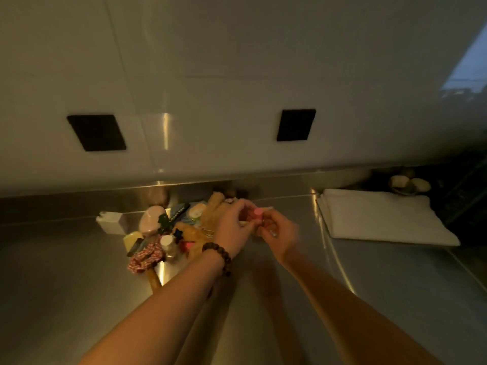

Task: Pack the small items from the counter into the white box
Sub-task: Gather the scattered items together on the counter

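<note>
A: Figure: both hands meet above the steel table point(66, 259). What is held?

B: The left hand point(232, 227) and right hand point(279, 233) together pinch a small pink-capped item point(257, 214); the grip is blurred. The remaining small items point(168, 230) lie heaped just left of the hands.

A: And the white box?

B: A small white box point(110, 222) stands at the heap's left edge; whether it is the target is uncertain.

A: Risks?

B: Probably a fumble during hand-over, or the left forearm sweeping the scrunchie point(146, 258) off the heap.
</note>
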A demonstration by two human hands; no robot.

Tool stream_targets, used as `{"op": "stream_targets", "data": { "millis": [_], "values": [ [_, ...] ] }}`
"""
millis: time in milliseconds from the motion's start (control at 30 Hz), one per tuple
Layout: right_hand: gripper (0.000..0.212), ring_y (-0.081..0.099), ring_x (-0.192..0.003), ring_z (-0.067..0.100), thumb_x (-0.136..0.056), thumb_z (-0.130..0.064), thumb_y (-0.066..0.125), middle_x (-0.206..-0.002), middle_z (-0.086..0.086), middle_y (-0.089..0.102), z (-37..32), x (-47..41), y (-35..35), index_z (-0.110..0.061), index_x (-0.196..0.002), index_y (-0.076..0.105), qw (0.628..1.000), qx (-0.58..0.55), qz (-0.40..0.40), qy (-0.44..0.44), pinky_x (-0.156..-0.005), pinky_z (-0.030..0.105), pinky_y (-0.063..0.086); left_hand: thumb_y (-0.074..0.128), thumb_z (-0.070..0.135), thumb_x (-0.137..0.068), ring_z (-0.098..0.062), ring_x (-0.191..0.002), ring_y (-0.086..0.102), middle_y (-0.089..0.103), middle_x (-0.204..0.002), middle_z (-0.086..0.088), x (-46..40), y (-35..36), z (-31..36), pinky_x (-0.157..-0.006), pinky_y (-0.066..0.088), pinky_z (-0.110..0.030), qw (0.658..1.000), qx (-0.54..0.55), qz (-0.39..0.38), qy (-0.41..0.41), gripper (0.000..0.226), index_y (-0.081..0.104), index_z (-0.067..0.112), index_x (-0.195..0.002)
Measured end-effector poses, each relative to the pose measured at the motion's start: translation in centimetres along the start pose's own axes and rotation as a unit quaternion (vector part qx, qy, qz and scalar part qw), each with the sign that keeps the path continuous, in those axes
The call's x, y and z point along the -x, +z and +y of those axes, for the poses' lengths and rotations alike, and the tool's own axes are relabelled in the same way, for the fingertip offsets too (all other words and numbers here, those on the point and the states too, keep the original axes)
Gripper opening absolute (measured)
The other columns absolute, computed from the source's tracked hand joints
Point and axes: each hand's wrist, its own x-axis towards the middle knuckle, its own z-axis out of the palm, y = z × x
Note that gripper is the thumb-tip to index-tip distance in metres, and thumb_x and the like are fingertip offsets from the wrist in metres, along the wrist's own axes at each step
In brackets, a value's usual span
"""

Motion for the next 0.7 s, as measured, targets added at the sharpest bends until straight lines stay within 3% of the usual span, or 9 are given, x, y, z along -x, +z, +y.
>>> {"op": "stream_targets", "data": {
  "millis": [100,233,433,500,600,700],
  "values": [
    [0.035,0.065,-0.076,-0.002,-0.078,-0.02,0.065,-0.081,-0.023,0.067,3.8,-0.6,-0.3,-0.049,-0.095,0.059,0.998,0.001,-0.053,0.017,-0.074,0.03,0.054,0.07,0.007,-0.078,-0.006,-0.086,0.059,0.063,-0.089,0.005,0.4,3.4,-2.1,-0.08,0.051,-0.031,0.997,-0.023,0.001,-0.077,0.02,0.061,0.018,-0.092],
    [0.037,0.065,-0.092,0.003,-0.084,-0.016,0.062,-0.098,-0.013,0.069,6.9,-1.1,0.3,-0.045,-0.107,0.056,0.992,-0.001,-0.121,0.028,-0.085,0.039,0.054,0.067,0.017,-0.083,0.002,-0.086,0.057,0.063,-0.088,0.013,0.9,5.2,-3.6,-0.075,0.048,-0.02,0.992,-0.067,0.014,-0.107,0.014,0.059,0.025,-0.09],
    [0.029,0.063,-0.086,0.005,-0.085,-0.021,0.062,-0.094,-0.011,0.068,7.1,-2.7,1.7,-0.038,-0.107,0.054,0.991,0.053,-0.123,0.01,-0.075,0.031,0.056,0.062,0.022,-0.087,0.012,-0.086,0.053,0.058,-0.087,0.02,0.8,5.4,-4.3,-0.069,0.04,-0.005,0.984,-0.13,0.069,-0.101,0.017,0.054,0.036,-0.092],
    [0.027,0.062,-0.082,0.002,-0.086,-0.023,0.062,-0.091,-0.013,0.066,7.1,-2.8,2.0,-0.039,-0.106,0.053,0.99,0.072,-0.123,0.013,-0.07,0.024,0.054,0.062,0.02,-0.087,0.008,-0.087,0.055,0.058,-0.091,0.019,1.0,5.4,-4.5,-0.073,0.042,-0.009,0.982,-0.139,0.083,-0.095,0.021,0.053,0.036,-0.096],
    [0.033,0.06,-0.08,0.0,-0.086,-0.022,0.061,-0.089,-0.016,0.064,7.0,-2.6,2.4,-0.044,-0.106,0.049,0.99,0.076,-0.122,0.016,-0.068,0.019,0.05,0.062,0.016,-0.085,-0.002,-0.1,0.055,0.059,-0.107,0.011,1.4,5.5,-4.9,-0.088,0.047,-0.025,0.979,-0.163,0.08,-0.094,0.033,0.055,0.03,-0.114],
    [0.041,0.061,-0.082,0.0,-0.083,-0.017,0.062,-0.085,-0.022,0.059,6.9,-2.4,2.4,-0.045,-0.11,0.048,0.991,0.067,-0.114,0.026,-0.072,0.021,0.052,0.063,0.016,-0.085,0.0,-0.112,0.046,0.054,-0.127,0.005,2.2,5.7,-4.8,-0.098,0.038,-0.023,0.977,-0.167,0.062,-0.117,0.054,0.043,0.027,-0.134]
  ]
}}
